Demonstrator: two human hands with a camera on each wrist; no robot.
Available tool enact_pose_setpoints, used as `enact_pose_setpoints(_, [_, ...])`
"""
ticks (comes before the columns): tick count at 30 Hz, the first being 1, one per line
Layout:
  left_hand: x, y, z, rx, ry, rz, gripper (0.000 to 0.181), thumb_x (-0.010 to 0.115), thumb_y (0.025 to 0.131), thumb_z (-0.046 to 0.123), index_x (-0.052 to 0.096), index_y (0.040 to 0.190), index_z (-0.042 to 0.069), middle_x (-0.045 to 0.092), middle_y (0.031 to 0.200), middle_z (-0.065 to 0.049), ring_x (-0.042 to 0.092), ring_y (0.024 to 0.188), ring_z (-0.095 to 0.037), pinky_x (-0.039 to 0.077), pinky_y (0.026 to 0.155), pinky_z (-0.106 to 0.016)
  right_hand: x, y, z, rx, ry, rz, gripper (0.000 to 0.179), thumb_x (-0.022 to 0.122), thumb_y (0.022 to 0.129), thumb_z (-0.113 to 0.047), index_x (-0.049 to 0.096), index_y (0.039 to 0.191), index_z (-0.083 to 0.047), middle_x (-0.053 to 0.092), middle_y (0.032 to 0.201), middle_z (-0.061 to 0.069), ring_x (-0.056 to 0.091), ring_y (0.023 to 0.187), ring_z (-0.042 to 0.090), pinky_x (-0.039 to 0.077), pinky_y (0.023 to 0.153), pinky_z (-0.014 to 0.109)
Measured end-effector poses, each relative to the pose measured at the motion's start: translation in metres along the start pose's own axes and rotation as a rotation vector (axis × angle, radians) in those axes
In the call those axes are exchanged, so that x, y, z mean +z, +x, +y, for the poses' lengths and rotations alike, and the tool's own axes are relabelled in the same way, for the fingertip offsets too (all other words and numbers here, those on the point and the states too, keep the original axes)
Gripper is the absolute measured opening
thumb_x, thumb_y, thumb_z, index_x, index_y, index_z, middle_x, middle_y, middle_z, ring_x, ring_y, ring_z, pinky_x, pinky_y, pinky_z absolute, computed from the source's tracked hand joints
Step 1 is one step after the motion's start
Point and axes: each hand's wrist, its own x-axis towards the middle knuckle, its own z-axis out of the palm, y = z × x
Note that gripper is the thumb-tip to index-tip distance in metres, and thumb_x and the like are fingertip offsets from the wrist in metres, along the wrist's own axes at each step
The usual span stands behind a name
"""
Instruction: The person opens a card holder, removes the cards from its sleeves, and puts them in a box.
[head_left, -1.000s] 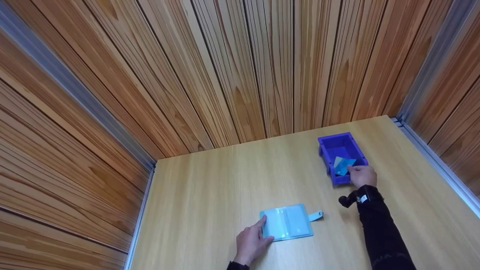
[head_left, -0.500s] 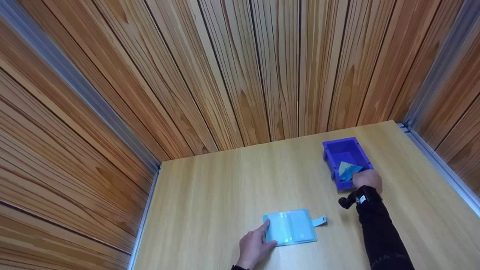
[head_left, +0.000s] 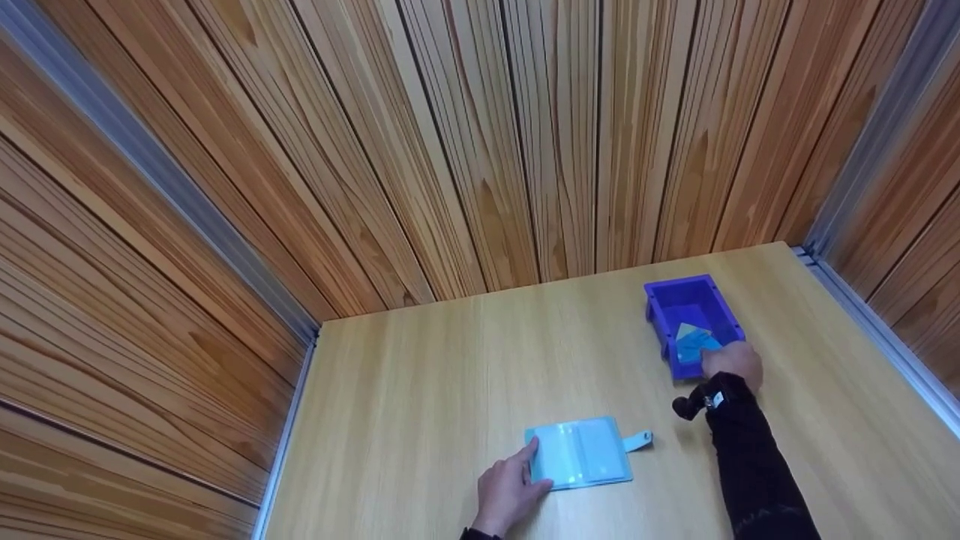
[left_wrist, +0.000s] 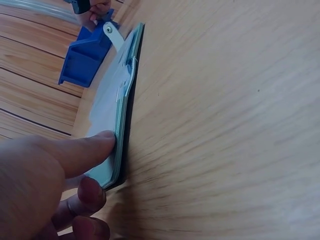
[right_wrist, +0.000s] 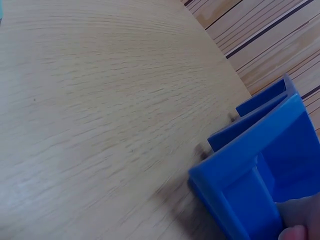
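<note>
Head view: left hand (head_left: pixel 506 489), thumb and forefinger straight, presses blue wallet (head_left: pixel 589 454) on table (head_left: pixel 405 420); right hand (head_left: pixel 736 361) at cards (head_left: pixel 694 346) in purple box (head_left: pixel 654 324), grip hidden, can't tell.
Left wrist: thumb on wallet's edge; looks light, bendy, slick, so take by edge.
Right wrist: fingers inside box.

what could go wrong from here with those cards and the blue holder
The cards overlap in the purple bin, so the right hand might lift two at once or let one slip.

The left hand touches only one side of the holder; its opposite side, where the strap sticks out, might shift if bumped.
</note>
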Motion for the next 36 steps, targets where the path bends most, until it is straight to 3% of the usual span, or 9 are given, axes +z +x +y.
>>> enact_pose_setpoints(5, [0.001, 0.000, 0.001, 0.002, 0.004, -0.004, 0.070, 0.084, 0.087, 0.033, 0.056, 0.150, 0.017, 0.037, 0.061, 0.009, 0.033, 0.056, -0.012, 0.026, 0.060, -0.025, -0.003, -0.001, 0.003, 0.005, 0.009, -0.001, 0.050, 0.060, 0.101, -0.029, 0.062, 0.122, 0.017, 0.067, 0.118, 0.030, 0.062, 0.101, 0.039, 0.050, 0.091, 0.052])
enact_pose_setpoints(12, [0.001, -0.001, 0.002, 0.028, 0.026, 0.011, 0.070, 0.084, 0.087, 0.034, 0.057, 0.149, 0.017, 0.035, 0.060, 0.010, 0.031, 0.054, -0.012, 0.024, 0.059, -0.025, -0.012, -0.005, 0.005, -0.035, 0.059, 0.017, 0.046, 0.059, 0.102, -0.033, 0.071, 0.115, 0.010, 0.073, 0.108, 0.025, 0.066, 0.099, 0.039, 0.050, 0.079, 0.046])
enact_pose_setpoints(15, [0.000, 0.000, 0.003, 0.027, 0.042, 0.009, 0.070, 0.084, 0.087, 0.035, 0.056, 0.149, 0.017, 0.036, 0.061, 0.011, 0.032, 0.057, -0.010, 0.030, 0.062, -0.025, -0.020, -0.006, 0.003, -0.080, 0.077, 0.045, 0.043, 0.058, 0.103, -0.033, 0.075, 0.111, 0.006, 0.077, 0.088, 0.019, 0.070, 0.087, 0.035, 0.047, 0.073, 0.042])
enact_pose_setpoints(19, [-0.001, 0.000, 0.002, 0.013, 0.033, 0.003, 0.071, 0.083, 0.088, 0.035, 0.055, 0.150, 0.017, 0.039, 0.061, 0.010, 0.036, 0.057, -0.010, 0.032, 0.062, -0.025, -0.029, -0.006, -0.007, -0.113, 0.102, 0.038, 0.045, 0.057, 0.105, -0.035, 0.075, 0.113, 0.006, 0.068, 0.061, 0.005, 0.064, 0.062, 0.022, 0.042, 0.066, 0.037])
enact_pose_setpoints(23, [-0.002, -0.001, 0.001, 0.021, 0.025, 0.009, 0.070, 0.083, 0.088, 0.033, 0.055, 0.150, 0.016, 0.038, 0.061, 0.009, 0.037, 0.055, -0.012, 0.027, 0.060, -0.025, -0.034, -0.013, -0.019, -0.160, 0.131, 0.028, 0.048, 0.057, 0.106, -0.037, 0.072, 0.123, 0.005, 0.073, 0.073, 0.009, 0.068, 0.065, 0.021, 0.043, 0.063, 0.033])
enact_pose_setpoints(27, [-0.002, -0.001, 0.001, 0.027, 0.027, 0.015, 0.070, 0.084, 0.088, 0.033, 0.056, 0.149, 0.016, 0.038, 0.061, 0.009, 0.037, 0.055, -0.012, 0.027, 0.061, -0.025, -0.034, -0.029, -0.027, -0.285, 0.150, 0.038, 0.052, 0.060, 0.104, -0.040, 0.070, 0.126, 0.006, 0.076, 0.095, 0.020, 0.071, 0.069, 0.023, 0.046, 0.060, 0.029])
enact_pose_setpoints(30, [-0.001, 0.000, 0.001, 0.019, 0.024, 0.011, 0.070, 0.083, 0.088, 0.032, 0.055, 0.150, 0.016, 0.038, 0.062, 0.009, 0.037, 0.056, -0.013, 0.027, 0.061, -0.026, -0.027, -0.042, -0.025, -0.448, 0.146, 0.015, 0.048, 0.063, 0.103, -0.036, 0.070, 0.126, 0.005, 0.074, 0.089, 0.021, 0.068, 0.063, 0.020, 0.044, 0.054, 0.027])
enact_pose_setpoints(33, [-0.001, 0.000, 0.001, 0.015, 0.022, 0.003, 0.070, 0.083, 0.088, 0.032, 0.055, 0.150, 0.016, 0.038, 0.062, 0.009, 0.036, 0.056, -0.012, 0.027, 0.061, -0.026, -0.013, -0.061, -0.015, -0.583, 0.111, -0.095, 0.038, 0.066, 0.103, -0.028, 0.070, 0.128, 0.000, 0.068, 0.079, 0.015, 0.062, 0.061, 0.020, 0.043, 0.050, 0.027])
enact_pose_setpoints(36, [-0.002, -0.001, 0.002, 0.018, 0.018, 0.003, 0.070, 0.083, 0.088, 0.032, 0.055, 0.150, 0.016, 0.038, 0.061, 0.009, 0.036, 0.055, -0.012, 0.027, 0.061, -0.025, 0.007, -0.081, -0.002, -0.662, 0.057, -0.246, 0.033, 0.068, 0.100, -0.021, 0.070, 0.129, -0.005, 0.063, 0.079, 0.005, 0.057, 0.064, 0.017, 0.044, 0.053, 0.026])
